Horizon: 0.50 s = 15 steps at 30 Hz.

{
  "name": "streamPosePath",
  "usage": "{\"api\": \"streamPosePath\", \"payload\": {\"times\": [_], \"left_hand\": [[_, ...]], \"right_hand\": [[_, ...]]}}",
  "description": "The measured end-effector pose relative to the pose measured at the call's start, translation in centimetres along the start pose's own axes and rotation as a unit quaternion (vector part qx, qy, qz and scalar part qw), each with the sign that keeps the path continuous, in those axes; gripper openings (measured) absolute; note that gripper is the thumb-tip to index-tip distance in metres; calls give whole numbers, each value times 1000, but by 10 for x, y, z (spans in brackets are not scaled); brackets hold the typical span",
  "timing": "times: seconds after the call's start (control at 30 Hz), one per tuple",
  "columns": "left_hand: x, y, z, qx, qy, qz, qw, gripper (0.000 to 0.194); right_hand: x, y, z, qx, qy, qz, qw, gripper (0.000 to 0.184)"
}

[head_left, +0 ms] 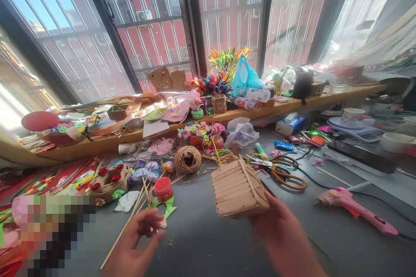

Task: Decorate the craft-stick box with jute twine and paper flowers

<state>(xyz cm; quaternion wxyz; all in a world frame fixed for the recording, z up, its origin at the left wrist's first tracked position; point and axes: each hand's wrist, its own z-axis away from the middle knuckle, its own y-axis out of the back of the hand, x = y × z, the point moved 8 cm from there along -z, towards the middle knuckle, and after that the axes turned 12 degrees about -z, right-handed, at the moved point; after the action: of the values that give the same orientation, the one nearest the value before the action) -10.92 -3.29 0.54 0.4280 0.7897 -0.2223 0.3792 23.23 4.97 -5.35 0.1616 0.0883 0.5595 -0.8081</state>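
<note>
A small brown box-like model point(231, 190), its face covered in rows of cardboard-like strips, is tilted above the grey table. My right hand point(279, 229) grips it from the lower right, with the thumb along its side; the fingers beneath are mostly hidden. Left of the model, my left hand point(138, 238) hovers with its fingers curled and the thumb held apart, and I see nothing clearly held in it. Just beyond those fingers are a red-lidded jar point(163, 188), green paper pieces point(169, 207) and thin wooden sticks point(125, 225).
A pink glue gun point(357, 210) lies at right, its cord trailing. Orange-handled scissors point(287, 177) rest behind the model, near a twine ball point(187, 159). A flower-trimmed basket point(108, 184) stands left. Craft supplies crowd the wooden ledge point(276, 110) beneath the windows.
</note>
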Motion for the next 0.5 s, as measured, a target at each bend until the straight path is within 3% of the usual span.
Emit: {"api": "streamPosePath", "payload": {"times": [0.07, 0.13, 0.23, 0.33, 0.5], "left_hand": [[24, -10, 3, -10, -55, -35, 998, 37], [63, -33, 12, -79, -191, -78, 975, 22], [105, -52, 28, -80, -353, -102, 926, 39], [117, -61, 32, -49, -391, -86, 915, 45], [117, -68, 31, -46, -351, -19, 935, 22]], "right_hand": [[13, 1, 2, -25, -33, 9, 999, 26], [24, 2, 3, -58, -54, 25, 997, 29], [33, 1, 5, -83, -65, 42, 994, 31], [37, -4, 10, -70, -80, 22, 994, 30], [42, -12, 14, -51, -96, -9, 994, 24]]}}
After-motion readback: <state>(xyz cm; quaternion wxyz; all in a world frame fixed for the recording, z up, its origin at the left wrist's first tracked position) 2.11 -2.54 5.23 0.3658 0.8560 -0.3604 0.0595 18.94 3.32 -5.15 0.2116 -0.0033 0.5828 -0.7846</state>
